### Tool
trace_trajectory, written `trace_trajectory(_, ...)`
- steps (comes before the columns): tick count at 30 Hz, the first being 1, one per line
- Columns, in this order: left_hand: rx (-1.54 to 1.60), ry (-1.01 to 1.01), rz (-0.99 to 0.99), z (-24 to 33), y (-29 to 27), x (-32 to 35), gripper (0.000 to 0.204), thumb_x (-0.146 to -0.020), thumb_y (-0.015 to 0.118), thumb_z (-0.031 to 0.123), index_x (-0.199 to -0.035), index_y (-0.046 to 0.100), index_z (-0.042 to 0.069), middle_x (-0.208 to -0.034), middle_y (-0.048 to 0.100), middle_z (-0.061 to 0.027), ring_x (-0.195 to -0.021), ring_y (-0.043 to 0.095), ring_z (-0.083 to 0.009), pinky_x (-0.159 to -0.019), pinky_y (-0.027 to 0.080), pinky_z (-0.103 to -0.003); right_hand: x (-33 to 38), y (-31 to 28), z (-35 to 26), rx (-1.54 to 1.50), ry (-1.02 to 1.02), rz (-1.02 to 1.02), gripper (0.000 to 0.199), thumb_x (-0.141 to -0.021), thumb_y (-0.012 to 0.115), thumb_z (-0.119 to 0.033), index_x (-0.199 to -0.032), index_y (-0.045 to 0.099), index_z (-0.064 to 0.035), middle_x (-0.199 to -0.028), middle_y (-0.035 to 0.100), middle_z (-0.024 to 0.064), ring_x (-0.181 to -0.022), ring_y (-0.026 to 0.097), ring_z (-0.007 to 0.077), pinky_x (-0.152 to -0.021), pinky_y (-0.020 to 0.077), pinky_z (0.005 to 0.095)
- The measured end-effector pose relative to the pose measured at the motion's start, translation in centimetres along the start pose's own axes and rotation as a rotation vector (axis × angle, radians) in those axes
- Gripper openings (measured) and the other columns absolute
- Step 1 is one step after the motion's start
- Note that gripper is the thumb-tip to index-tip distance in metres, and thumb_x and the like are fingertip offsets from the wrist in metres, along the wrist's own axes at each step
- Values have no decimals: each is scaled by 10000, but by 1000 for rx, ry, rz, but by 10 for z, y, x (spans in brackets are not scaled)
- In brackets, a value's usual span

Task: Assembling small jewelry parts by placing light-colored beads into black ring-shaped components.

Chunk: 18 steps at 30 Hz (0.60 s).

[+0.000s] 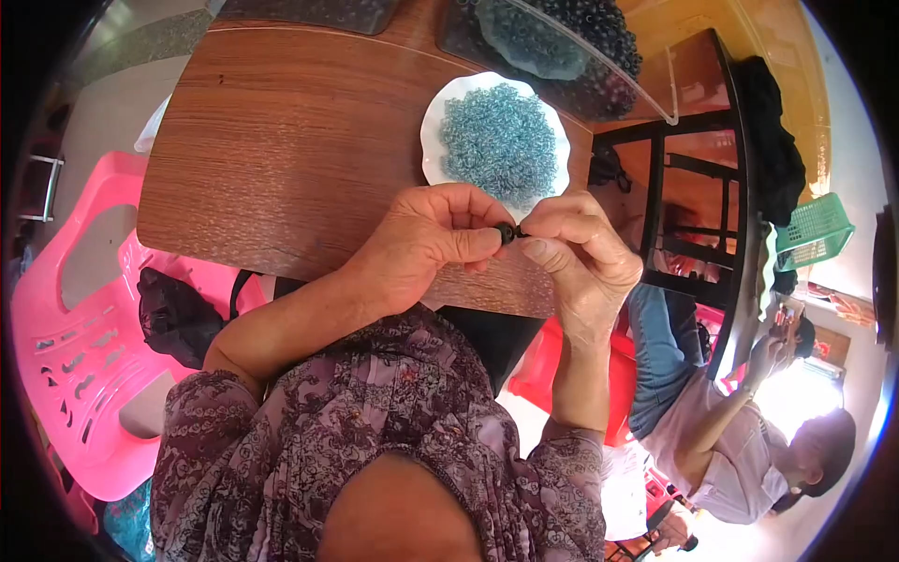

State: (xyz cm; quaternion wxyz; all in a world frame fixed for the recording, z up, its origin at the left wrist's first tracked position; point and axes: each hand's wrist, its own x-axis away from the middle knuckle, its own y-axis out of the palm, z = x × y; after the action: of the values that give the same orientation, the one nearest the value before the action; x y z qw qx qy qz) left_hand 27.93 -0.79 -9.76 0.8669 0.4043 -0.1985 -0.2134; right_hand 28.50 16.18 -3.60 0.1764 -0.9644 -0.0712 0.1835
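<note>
Over the near edge of the wooden table, both hands meet in front of me. My left hand (433, 236) is closed, its thumb and forefinger pinching a small black round part (507, 232). Close against it, my right hand (588, 245) is closed in a pinch too, on the dark end sticking out of the same side; the fingertips hide most of it. Just beyond the hands stands a white scalloped plate (430, 140), heaped with small clear bluish pieces (501, 136) whose exact kind is too small to tell.
A clear bin (599, 56) of black ring-like parts stands at the far right of the brown table (281, 140). Pink plastic chairs (89, 375) with a black bag (169, 314) are at left. On the right sit a black-framed table (698, 169), a green basket (815, 234) and another person (730, 440).
</note>
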Motion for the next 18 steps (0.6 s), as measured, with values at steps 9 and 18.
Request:
trace_trajectory(9, -56, 21, 14, 0, 8, 4, 191, -804, 656, 30, -978, 604, -29, -844, 645, -66, -723, 591, -101, -667, 477, -212, 3, -3, -4, 33, 24, -29, 191, -639, 709, 77, -811, 674, 0, -786, 622, 76, -734, 577, 158, -639, 452, 261)
trace_trajectory(18, -76, 63, 39, -1, 16, 5, 152, -790, 652, 2, -938, 624, -20, -831, 630, -34, -736, 572, -79, -671, 468, -202, 11, -1, -5, 57, 80, 54, 198, -639, 714, 67, -819, 680, -8, -781, 625, 76, -731, 574, 168, -644, 443, 259)
